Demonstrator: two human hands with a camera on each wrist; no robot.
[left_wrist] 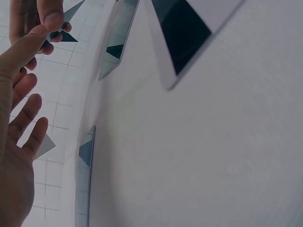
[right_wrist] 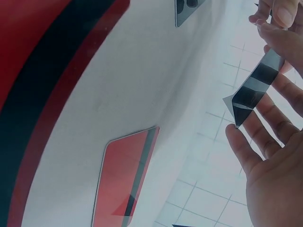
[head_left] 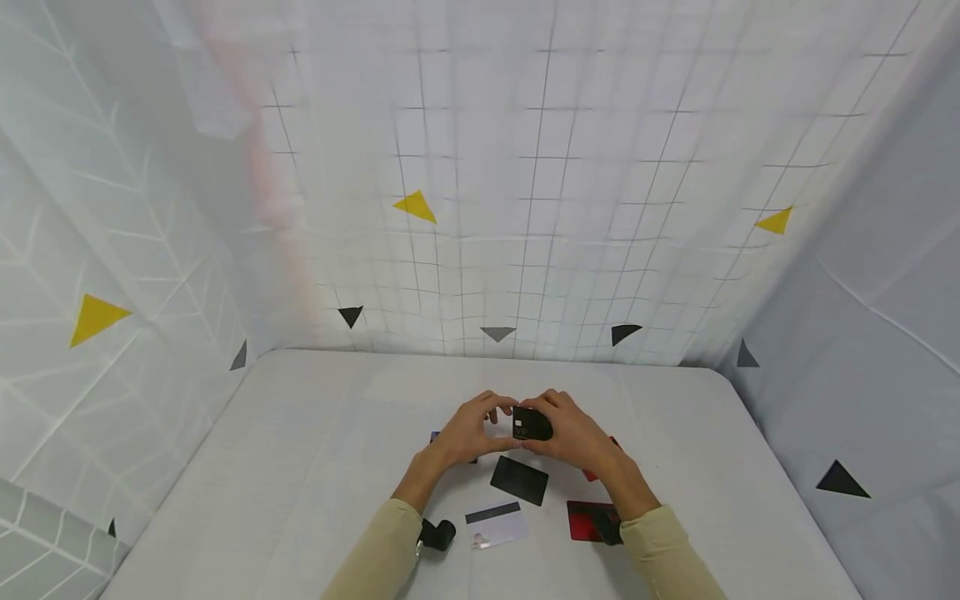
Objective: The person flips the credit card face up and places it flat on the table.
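In the head view, a small black bank card point(head_left: 532, 424) with a chip and the letters VIP is held up between both hands over the table. My right hand point(head_left: 576, 437) grips its right part, thumb below and fingers above. At its left corners, the thumb and a fingertip of my left hand point(head_left: 468, 432) pinch it. The two thumb tips meet in the left wrist view. Seen from the right wrist, the card point(right_wrist: 255, 85) lies against the right fingers. Just below the hands is a plain black card point(head_left: 520, 480).
Nearer the front lie a white card point(head_left: 497, 525) with a dark stripe and a red card point(head_left: 582, 521) with a black stripe. Another red card point(head_left: 590, 476) is partly hidden by the right wrist. A blue-edged item point(head_left: 434, 436) shows beside the left hand. Sheeting encloses the white table point(head_left: 300, 467).
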